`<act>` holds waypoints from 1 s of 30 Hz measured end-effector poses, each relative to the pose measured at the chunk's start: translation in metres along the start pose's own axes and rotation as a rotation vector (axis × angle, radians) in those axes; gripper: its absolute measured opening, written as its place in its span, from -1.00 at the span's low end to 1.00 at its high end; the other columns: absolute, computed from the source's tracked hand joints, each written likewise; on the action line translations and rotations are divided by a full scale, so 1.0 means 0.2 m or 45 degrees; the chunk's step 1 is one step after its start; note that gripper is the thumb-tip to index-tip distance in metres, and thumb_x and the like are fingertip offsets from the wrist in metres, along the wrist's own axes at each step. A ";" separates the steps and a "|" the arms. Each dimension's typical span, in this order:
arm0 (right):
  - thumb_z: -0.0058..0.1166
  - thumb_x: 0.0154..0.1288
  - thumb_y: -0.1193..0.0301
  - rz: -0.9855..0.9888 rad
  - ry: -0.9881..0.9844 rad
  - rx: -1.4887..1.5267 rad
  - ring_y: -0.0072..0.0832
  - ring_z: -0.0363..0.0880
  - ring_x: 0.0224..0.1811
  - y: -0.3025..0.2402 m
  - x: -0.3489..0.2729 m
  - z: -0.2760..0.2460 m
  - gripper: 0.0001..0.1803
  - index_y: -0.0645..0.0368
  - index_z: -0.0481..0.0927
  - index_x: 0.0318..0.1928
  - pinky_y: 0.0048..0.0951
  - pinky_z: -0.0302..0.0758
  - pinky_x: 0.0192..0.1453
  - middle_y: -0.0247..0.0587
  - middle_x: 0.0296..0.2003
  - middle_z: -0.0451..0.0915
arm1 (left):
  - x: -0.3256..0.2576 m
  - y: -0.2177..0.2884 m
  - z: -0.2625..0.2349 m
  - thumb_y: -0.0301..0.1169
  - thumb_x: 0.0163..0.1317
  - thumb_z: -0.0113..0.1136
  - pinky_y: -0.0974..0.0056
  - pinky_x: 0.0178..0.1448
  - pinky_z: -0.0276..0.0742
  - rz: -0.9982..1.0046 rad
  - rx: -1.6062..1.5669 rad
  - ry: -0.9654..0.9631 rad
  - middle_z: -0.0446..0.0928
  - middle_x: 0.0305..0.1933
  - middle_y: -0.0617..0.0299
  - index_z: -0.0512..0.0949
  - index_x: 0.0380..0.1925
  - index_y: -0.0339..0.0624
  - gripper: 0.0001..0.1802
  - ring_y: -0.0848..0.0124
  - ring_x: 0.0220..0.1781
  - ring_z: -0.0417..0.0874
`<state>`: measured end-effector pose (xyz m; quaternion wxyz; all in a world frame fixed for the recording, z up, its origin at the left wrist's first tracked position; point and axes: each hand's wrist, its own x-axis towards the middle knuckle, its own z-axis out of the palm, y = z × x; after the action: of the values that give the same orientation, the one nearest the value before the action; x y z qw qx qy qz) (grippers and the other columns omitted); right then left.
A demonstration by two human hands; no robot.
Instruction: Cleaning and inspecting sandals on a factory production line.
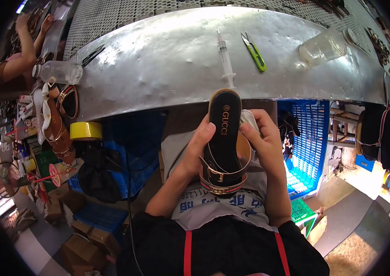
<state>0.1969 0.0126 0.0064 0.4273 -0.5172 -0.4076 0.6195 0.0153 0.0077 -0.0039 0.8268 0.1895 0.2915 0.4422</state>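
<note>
Just under the edge of the shiny metal worktop, both hands hold a flat black sandal with tan and gold straps above the person's lap. The left hand wraps its side. The right hand pinches a small white cloth against it. A clear plastic syringe and green snips lie on the worktop
</note>
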 end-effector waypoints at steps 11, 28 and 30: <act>0.02 0.42 0.57 -0.241 0.005 -0.385 -0.49 0.56 -0.27 0.02 0.01 0.00 -0.70 0.31 0.58 0.13 -0.50 0.46 -0.17 -0.22 -0.31 0.55 | 0.02 -0.08 -0.09 0.01 0.37 -0.11 0.04 -0.04 0.77 0.014 -0.016 0.020 0.39 0.21 -0.02 0.10 0.44 -0.15 -0.25 0.19 0.13 0.60; 0.12 0.15 0.38 -1.143 -1.328 -1.659 -0.45 0.64 -0.46 -0.35 0.22 -0.03 -0.76 -0.02 0.58 -0.12 -0.37 0.49 -0.55 -0.39 -0.33 0.44 | -0.04 -0.03 -0.03 0.00 0.28 -0.14 0.16 0.29 0.46 -0.073 0.161 0.015 0.36 0.27 -0.02 0.05 0.48 -0.21 -0.17 0.24 0.23 0.51; 0.11 0.16 0.36 -1.192 -1.363 -1.648 -0.45 0.65 -0.45 -0.37 0.22 -0.03 -0.78 0.01 0.58 -0.15 -0.37 0.50 -0.55 -0.40 -0.35 0.43 | -0.05 -0.03 -0.02 0.00 0.28 -0.12 0.16 0.31 0.44 -0.069 0.157 0.000 0.36 0.27 -0.02 0.05 0.47 -0.22 -0.16 0.25 0.23 0.50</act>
<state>0.2065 0.0767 0.0633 0.0204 -0.0864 -0.9768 0.1950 0.0113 -0.0039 -0.0064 0.8252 0.2321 0.3230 0.4009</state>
